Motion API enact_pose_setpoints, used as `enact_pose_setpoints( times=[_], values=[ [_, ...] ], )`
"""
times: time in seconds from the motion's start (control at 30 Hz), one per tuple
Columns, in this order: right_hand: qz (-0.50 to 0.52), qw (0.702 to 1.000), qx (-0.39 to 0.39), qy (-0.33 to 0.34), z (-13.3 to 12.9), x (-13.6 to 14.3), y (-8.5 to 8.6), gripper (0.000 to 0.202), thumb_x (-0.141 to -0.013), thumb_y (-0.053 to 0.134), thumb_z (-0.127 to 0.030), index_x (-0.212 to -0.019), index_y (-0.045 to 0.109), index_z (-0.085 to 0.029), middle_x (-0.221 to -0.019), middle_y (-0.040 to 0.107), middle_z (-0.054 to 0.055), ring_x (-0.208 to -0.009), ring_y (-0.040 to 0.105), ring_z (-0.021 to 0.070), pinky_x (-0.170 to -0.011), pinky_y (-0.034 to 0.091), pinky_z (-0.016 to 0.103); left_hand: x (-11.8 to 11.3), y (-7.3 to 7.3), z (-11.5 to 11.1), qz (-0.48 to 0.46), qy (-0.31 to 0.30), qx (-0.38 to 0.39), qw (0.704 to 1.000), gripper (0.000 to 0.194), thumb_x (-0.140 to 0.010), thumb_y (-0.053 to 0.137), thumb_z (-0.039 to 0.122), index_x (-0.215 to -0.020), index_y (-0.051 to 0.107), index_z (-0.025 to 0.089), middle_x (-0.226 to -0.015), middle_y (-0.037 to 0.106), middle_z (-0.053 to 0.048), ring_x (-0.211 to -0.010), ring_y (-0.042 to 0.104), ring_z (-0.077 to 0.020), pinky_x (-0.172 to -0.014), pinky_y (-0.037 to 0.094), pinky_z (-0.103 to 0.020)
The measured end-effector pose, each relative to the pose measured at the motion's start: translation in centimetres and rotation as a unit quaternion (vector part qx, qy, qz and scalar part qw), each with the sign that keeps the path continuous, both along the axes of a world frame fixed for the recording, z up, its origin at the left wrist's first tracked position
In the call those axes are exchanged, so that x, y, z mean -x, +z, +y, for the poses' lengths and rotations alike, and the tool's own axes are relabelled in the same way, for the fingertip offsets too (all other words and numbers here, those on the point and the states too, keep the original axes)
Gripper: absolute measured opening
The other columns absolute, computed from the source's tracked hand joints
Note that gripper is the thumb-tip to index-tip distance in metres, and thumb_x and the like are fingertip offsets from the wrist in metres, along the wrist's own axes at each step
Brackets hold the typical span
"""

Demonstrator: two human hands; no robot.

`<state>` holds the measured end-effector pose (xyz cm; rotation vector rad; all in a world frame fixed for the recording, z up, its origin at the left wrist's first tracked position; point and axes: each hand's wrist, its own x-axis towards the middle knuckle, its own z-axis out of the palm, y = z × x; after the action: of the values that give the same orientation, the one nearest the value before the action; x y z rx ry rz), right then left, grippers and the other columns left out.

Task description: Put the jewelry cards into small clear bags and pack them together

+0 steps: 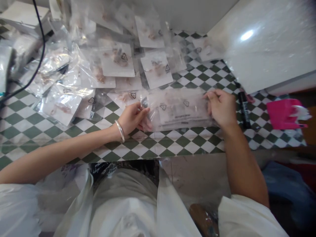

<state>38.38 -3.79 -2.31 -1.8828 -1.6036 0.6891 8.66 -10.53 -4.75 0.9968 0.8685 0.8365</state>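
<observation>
A clear plastic bag point(182, 110) with printed recycling marks and small text stretches flat between my hands, low over the checkered table. White cards show through it; their details are blurred. My left hand point(135, 117), with a silver bangle at the wrist, pinches the bag's left end. At the opposite end, my right hand point(221, 107) grips the bag between thumb and fingers. Just beyond lie several small clear packets, one with a white card point(156, 69) and pinkish contents that I cannot make out.
Several more packets point(118, 59) are heaped at the back left, near a black cable point(40, 49) and a white box point(26, 14). To the right are a black marker point(244, 110), a pink container point(282, 113) and a large white glossy surface point(269, 46). The checkered tabletop point(172, 141) ends close to my body.
</observation>
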Motion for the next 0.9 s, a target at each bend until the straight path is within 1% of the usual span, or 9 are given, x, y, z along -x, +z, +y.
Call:
enact_pose_setpoints(
  times=[0.23,0.37,0.5,0.57,0.63,0.67,0.73,0.8,0.9],
  values=[
    [-0.026,0.999,0.045,-0.002,0.2,-0.1,0.5,0.012,-0.09,0.055,-0.023,-0.079,0.051,-0.018,-0.037,0.043,-0.006,-0.029,0.033,0.0081,-0.039,0.021,0.021,0.4,-0.1,0.7,0.021,-0.022,0.026,0.999,0.036,-0.094,0.059,0.045,-0.075,0.041,0.021,-0.062,0.072,-0.003,-0.054,0.072,-0.0186,-0.039,0.052,-0.02],
    [-0.033,0.998,0.055,-0.015,0.2,-0.3,0.5,0.012,-0.088,0.057,-0.022,-0.082,0.048,-0.019,-0.037,0.043,-0.008,-0.027,0.034,0.0088,-0.036,0.021,0.021,0.7,0.2,0.1,0.032,-0.003,0.024,0.999,0.033,-0.092,0.063,0.043,-0.079,0.045,0.019,-0.068,0.073,-0.005,-0.062,0.074,-0.0189,-0.051,0.06,-0.023],
    [-0.031,0.997,0.072,-0.019,0.2,-0.1,0.8,0.012,-0.091,0.056,-0.022,-0.083,0.047,-0.019,-0.038,0.044,-0.008,-0.027,0.037,0.0091,-0.035,0.025,0.02,1.9,0.9,-2.0,0.052,0.025,-0.023,0.998,0.026,-0.093,0.061,0.039,-0.091,0.045,0.018,-0.083,0.075,-0.007,-0.077,0.076,-0.0191,-0.068,0.065,-0.03],
    [-0.033,0.996,0.08,-0.023,0.2,-0.3,1.2,0.011,-0.092,0.056,-0.024,-0.086,0.047,-0.019,-0.039,0.046,-0.007,-0.028,0.041,0.0108,-0.036,0.028,0.02,2.7,1.6,-3.2,0.097,0.053,-0.087,0.99,0.019,-0.095,0.058,0.033,-0.097,0.044,0.019,-0.09,0.073,-0.006,-0.079,0.075,-0.0168,-0.069,0.064,-0.028],
    [-0.04,0.996,0.074,-0.037,0.0,-0.6,1.7,0.011,-0.093,0.057,-0.026,-0.093,0.049,-0.019,-0.043,0.049,-0.006,-0.032,0.045,0.0122,-0.039,0.033,0.021,3.3,2.3,-4.1,0.182,0.082,-0.205,0.958,0.011,-0.095,0.054,0.022,-0.101,0.046,0.02,-0.093,0.069,-0.005,-0.08,0.073,-0.0141,-0.066,0.062,-0.024],
    [-0.049,0.996,0.063,-0.046,-0.2,-0.8,1.9,0.013,-0.093,0.057,-0.028,-0.098,0.05,-0.018,-0.046,0.053,-0.005,-0.034,0.048,0.0125,-0.041,0.036,0.022,3.5,2.7,-4.2,0.228,0.083,-0.283,0.928,0.008,-0.095,0.052,0.018,-0.102,0.049,0.019,-0.094,0.067,-0.005,-0.082,0.071,-0.0136,-0.066,0.061,-0.023],
    [-0.105,0.992,0.0,-0.063,-0.8,-0.8,2.6,0.022,-0.092,0.06,-0.031,-0.108,0.053,-0.018,-0.06,0.063,0.0,-0.045,0.057,0.0136,-0.053,0.047,0.026,3.2,3.4,-3.8,0.301,0.053,-0.435,0.847,0.015,-0.094,0.047,0.01,-0.103,0.056,0.018,-0.096,0.066,-0.007,-0.088,0.068,-0.0142,-0.071,0.059,-0.024],
    [-0.196,0.974,-0.097,-0.052,-1.7,0.1,3.2,0.03,-0.093,0.057,-0.033,-0.118,0.055,-0.017,-0.089,0.071,0.007,-0.071,0.068,0.0184,-0.074,0.054,0.036,2.0,3.9,-2.5,0.343,0.007,-0.535,0.772,0.021,-0.095,0.044,0.009,-0.107,0.06,0.016,-0.103,0.067,-0.009,-0.096,0.067,-0.0172,-0.081,0.059,-0.029],
    [-0.279,0.938,-0.18,0.102,-3.0,3.0,3.5,0.037,-0.099,0.042,-0.031,-0.13,0.056,-0.016,-0.13,0.062,0.011,-0.12,0.061,0.0241,-0.102,0.049,0.045,-0.8,4.2,0.4,0.424,-0.057,-0.565,0.705,0.029,-0.1,0.043,0.02,-0.122,0.059,0.01,-0.125,0.065,-0.014,-0.124,0.059,-0.0258,-0.107,0.05,-0.044]
  ],
)
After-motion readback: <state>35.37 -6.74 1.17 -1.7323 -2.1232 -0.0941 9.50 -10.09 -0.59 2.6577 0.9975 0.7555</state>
